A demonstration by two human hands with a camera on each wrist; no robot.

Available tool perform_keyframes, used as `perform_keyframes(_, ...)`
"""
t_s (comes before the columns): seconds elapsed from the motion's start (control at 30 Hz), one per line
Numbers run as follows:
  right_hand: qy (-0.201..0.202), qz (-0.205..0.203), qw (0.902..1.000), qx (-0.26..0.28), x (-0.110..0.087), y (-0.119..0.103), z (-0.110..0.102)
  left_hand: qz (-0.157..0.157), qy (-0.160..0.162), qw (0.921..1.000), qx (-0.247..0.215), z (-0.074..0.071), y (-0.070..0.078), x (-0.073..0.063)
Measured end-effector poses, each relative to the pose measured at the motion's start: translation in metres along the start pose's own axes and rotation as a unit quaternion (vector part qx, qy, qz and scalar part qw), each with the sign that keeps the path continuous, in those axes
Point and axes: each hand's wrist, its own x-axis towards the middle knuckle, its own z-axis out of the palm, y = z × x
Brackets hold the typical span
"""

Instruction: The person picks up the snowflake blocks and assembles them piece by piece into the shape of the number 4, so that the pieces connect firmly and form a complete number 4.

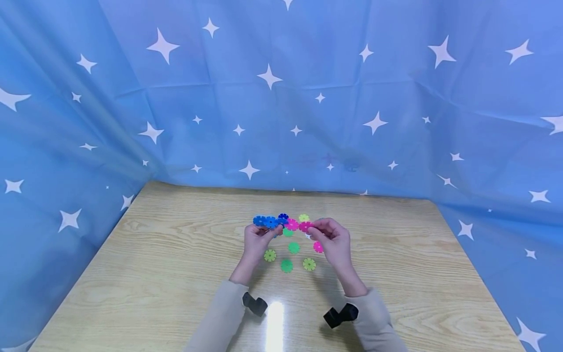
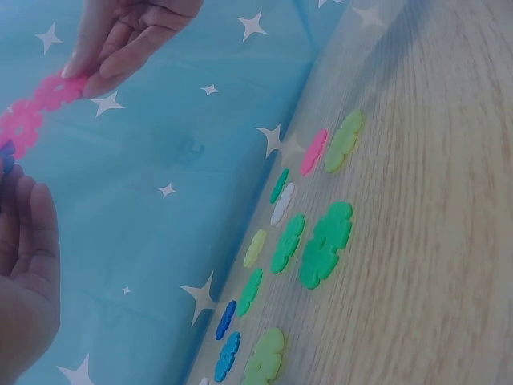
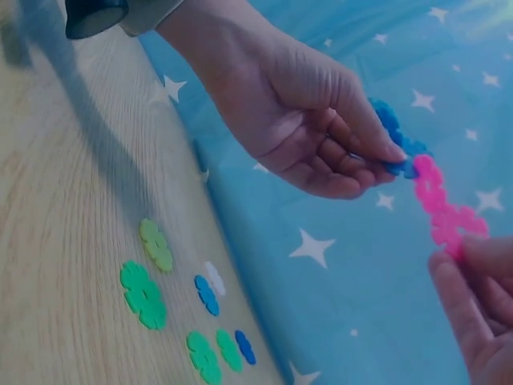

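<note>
Above the table, both hands hold up a row of notched plastic snowflake discs joined edge to edge. Its left part is made of blue discs (image 1: 265, 221), its right part of pink discs (image 1: 291, 224). My left hand (image 1: 255, 243) pinches the blue part between thumb and fingers. At the other end, my right hand (image 1: 337, 244) pinches the last pink disc (image 2: 58, 92) with thumb and fingertips. The right wrist view shows the blue and pink parts touching, the discs set at differing angles. Exactly how the notches engage is too small to tell.
Loose discs lie flat on the wooden table (image 1: 176, 274) below the hands: several green discs (image 1: 293, 248), yellow-green discs (image 1: 309, 264), a pink disc (image 1: 317, 247), a white disc (image 2: 282, 204) and blue discs (image 3: 206, 295). A blue star-patterned curtain (image 1: 211, 98) hangs behind the table.
</note>
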Motion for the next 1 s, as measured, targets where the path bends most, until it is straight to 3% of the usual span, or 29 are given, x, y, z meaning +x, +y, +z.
perform_keyframes(0.37, -0.005, -0.012, 0.9989, 0.045, -0.002, 0.001, 0.006, 0.006, -0.011, 0.9999, 0.004, 0.000, -0.002, 0.000)
perform_keyframes(0.73, -0.002, -0.001, 0.9998, 0.019, -0.002, -0.006, 0.010, 0.029, -0.032, 0.9991, 0.002, 0.001, 0.001, -0.001)
perform_keyframes(0.87, 0.002, 0.003, 0.9998, 0.017, -0.002, -0.019, 0.013, 0.032, -0.023, 0.9992, -0.005, 0.003, 0.002, 0.001)
perform_keyframes(1.0, 0.003, 0.014, 0.9999, -0.009, -0.002, -0.038, 0.016, 0.015, -0.013, 0.9994, -0.028, 0.004, 0.004, 0.002)
